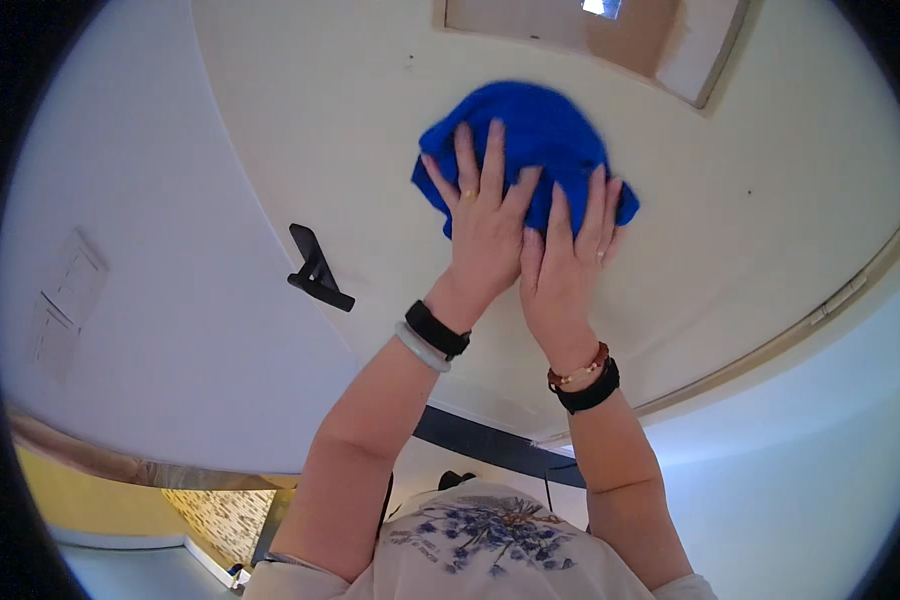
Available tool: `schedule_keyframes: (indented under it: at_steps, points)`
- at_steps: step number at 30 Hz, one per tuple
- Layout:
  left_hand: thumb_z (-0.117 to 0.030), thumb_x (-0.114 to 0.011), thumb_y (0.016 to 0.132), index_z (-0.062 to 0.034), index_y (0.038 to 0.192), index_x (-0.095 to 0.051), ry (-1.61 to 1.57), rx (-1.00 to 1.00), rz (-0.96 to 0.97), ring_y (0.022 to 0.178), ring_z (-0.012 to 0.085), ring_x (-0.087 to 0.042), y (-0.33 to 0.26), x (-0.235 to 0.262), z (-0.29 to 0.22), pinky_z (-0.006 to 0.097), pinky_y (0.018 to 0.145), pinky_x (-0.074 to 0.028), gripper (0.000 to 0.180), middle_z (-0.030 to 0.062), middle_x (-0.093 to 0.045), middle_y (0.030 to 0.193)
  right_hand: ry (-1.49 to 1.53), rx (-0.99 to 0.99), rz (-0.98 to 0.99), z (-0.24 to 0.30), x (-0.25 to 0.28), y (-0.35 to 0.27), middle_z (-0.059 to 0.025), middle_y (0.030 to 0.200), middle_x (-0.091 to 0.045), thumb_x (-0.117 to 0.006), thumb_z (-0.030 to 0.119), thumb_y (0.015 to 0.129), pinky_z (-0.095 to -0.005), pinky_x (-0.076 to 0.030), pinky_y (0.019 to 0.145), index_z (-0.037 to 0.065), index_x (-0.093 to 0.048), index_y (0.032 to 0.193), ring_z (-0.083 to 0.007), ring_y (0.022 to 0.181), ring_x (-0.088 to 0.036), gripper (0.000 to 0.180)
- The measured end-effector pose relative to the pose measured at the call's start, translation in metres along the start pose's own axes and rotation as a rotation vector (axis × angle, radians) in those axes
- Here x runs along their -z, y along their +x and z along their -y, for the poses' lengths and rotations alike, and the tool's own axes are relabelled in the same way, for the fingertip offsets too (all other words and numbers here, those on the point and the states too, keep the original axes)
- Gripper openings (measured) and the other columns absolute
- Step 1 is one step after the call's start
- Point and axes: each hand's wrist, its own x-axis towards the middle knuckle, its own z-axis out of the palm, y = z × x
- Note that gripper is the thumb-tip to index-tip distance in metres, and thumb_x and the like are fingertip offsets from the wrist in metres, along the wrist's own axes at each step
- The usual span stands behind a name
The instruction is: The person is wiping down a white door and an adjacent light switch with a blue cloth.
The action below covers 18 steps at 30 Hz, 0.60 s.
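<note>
A crumpled blue cloth (530,120) lies flat against a cream-coloured door (370,160). Both of my hands press on it with the fingers spread. My left hand (482,225) covers the cloth's lower left part, with a ring on one finger and a dark band and a pale bangle at the wrist. Beside it, almost touching, my right hand (565,265) rests on the cloth's lower right part, with a bracelet and a dark band at the wrist. What lies under the palms is hidden.
A black door handle (318,270) sticks out left of my hands. Above the cloth is a framed panel (630,40) with a bright reflection. Wall switches (70,290) are at the far left. Along the right runs the door's edge with a hinge (838,298).
</note>
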Motion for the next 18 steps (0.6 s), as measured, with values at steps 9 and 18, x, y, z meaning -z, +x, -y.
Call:
schedule_keyframes:
  at_steps: [9,18]
  points:
    - [-0.028,-0.05,0.088,-0.0032,0.109,-0.052,0.164,-0.177,-0.282,0.135,0.0392,-0.022,0.071,0.011,0.052,0.058,0.105,-0.015,0.033,0.02,-0.029,0.142,-0.033,0.065,-0.051,0.04,-0.023,0.076,-0.0226,0.148,-0.013,-0.053,0.017,0.084,-0.059,-0.006,0.106,0.006,-0.041,0.134,-0.0429,0.137,-0.011,0.053]
    - [-0.026,-0.046,0.088,-0.0063,0.105,-0.057,0.228,-0.108,-0.274,0.137,0.0355,-0.022,0.049,0.014,0.087,0.055,0.108,-0.009,0.028,0.0179,-0.028,0.145,-0.006,0.156,-0.121,0.055,-0.056,0.067,-0.0223,0.145,-0.023,-0.057,0.016,0.082,-0.057,-0.009,0.105,0.007,-0.047,0.128,-0.0417,0.134,-0.022,0.049]
